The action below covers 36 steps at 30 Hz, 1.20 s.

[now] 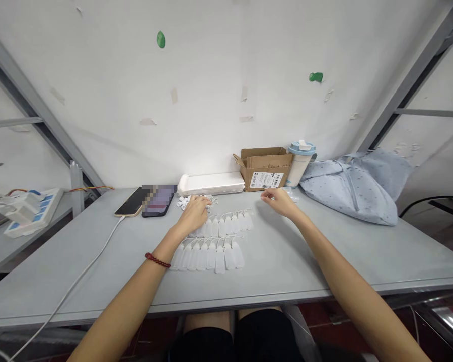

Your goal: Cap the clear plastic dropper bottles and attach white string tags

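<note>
Two rows of small white tags with strings lie on the grey table (79, 261): a far row (230, 222) and a near row (211, 255). My left hand (194, 213) rests on the left end of the far row, fingers curled over small white pieces (183, 202). My right hand (279, 200) hovers just in front of the cardboard box (266, 168), fingers pinched together; what they hold is too small to make out. A red bead bracelet (157, 260) circles my left wrist.
A stack of white trays (211, 183) lies against the wall. Two phones (145, 201) lie at the left, one on a white cable (79, 281). A lidded cup (300, 163) and a pale blue bag (358, 186) sit at the right. A power strip (33, 208) lies on the left bench.
</note>
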Motion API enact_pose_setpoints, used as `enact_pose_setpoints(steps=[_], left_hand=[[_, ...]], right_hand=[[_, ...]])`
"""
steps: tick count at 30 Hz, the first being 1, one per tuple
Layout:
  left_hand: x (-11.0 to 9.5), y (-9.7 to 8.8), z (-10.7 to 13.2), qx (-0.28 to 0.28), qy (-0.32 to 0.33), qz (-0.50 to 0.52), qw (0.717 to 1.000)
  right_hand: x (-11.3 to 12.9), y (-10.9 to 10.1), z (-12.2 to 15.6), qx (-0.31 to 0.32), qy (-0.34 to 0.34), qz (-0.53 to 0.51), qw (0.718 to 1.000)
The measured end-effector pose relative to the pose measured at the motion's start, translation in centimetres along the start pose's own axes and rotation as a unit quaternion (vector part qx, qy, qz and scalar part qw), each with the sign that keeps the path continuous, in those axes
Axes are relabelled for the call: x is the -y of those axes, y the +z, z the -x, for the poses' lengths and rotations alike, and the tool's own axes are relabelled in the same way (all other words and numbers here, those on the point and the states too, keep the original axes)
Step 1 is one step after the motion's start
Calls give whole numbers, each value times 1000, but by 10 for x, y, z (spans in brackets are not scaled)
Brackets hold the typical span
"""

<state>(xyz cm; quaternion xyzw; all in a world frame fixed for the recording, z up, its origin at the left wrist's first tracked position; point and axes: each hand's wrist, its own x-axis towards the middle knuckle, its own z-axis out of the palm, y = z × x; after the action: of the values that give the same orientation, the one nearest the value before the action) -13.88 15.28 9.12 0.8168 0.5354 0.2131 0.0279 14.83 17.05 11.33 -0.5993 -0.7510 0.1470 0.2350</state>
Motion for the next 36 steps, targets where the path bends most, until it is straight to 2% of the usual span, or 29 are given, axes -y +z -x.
enact_pose_setpoints(steps=[5, 12, 17, 27, 32, 36], left_hand=[[5, 10, -1, 17, -2, -7, 1000], [4, 11, 1, 39, -21, -2, 999], [1, 8, -1, 18, -28, 16, 999], [-13, -8, -2, -83, -43, 88, 992], [-21, -13, 0, -106, -52, 146, 982], [-28, -17, 1, -104, -70, 227, 966]], right_hand=[[-35, 4, -10, -70, 66, 95, 991], [-57, 9, -13, -77, 136, 146, 977], [-59, 11, -12, -81, 141, 162, 973], [-51, 12, -11, -88, 128, 195, 968], [-45, 11, -10, -82, 122, 201, 969], [-40, 9, -9, -61, 97, 198, 973]])
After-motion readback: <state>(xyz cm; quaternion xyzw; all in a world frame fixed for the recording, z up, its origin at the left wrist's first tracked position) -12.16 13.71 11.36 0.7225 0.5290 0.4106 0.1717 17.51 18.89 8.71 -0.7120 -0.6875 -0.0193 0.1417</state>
